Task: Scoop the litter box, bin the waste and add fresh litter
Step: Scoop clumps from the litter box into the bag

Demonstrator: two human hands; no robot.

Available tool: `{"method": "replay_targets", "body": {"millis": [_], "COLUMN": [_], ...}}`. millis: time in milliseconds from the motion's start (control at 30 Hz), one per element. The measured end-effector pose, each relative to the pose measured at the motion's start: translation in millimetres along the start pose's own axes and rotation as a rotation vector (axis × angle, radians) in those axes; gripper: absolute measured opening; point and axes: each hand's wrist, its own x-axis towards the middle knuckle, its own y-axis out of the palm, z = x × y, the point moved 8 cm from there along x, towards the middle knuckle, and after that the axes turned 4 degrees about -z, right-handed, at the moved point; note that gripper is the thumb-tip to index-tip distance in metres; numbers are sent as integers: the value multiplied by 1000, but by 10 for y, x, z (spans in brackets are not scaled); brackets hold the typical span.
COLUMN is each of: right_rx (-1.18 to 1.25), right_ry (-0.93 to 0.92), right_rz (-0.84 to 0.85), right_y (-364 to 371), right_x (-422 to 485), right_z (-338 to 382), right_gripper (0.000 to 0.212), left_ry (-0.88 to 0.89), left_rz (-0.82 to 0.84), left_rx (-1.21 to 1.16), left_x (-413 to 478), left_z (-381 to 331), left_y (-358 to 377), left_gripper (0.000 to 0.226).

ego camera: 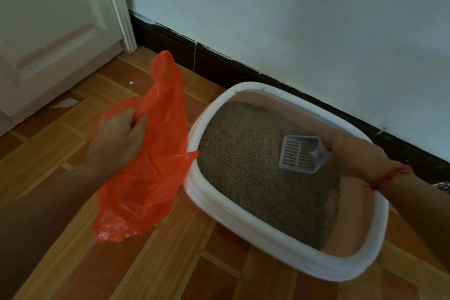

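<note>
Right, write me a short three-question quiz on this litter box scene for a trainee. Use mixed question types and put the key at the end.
1. True or false: the left hand grips the orange bag just beside the litter box.
2. Where is the slotted scoop that the right hand holds by its handle?
A) inside the box, over the litter
B) inside the bag
C) hooked over the box's rim
3. Fill in: the rim of the litter box is ____ in colour.

Key: 1 true; 2 A; 3 white.
</note>
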Motion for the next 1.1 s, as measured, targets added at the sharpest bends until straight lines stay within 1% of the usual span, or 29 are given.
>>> {"method": "replay_targets", "body": {"millis": [167, 333, 533, 733, 800, 967, 1100], "right_rx": [114, 226, 390, 603, 644, 774, 817], "right_ry": [-5, -39, -45, -68, -55, -19, -1], "right_rz": [99, 94, 63, -33, -36, -35, -94], "right_y": [450, 683, 744, 624, 595, 644, 659], "right_x": [267, 286, 313, 380, 422, 449, 367], "right_z": [-63, -4, 207, 553, 656, 682, 645], "right_gripper": [21, 19, 24, 24, 26, 32, 35], "left_ry": [-21, -47, -43, -54, -64, -71, -92], "left_rz": [-9, -19, 0, -7, -6, -22, -19], "left_rx": [37, 24, 38, 55, 64, 70, 72], "left_x": [16, 20, 20, 33, 35, 46, 40], "left_z": [91, 144, 126, 168, 205, 225, 210], "left_y": [16, 17, 86, 135, 148, 135, 143], "left_gripper": [39, 39, 39, 39, 38, 39, 38]}}
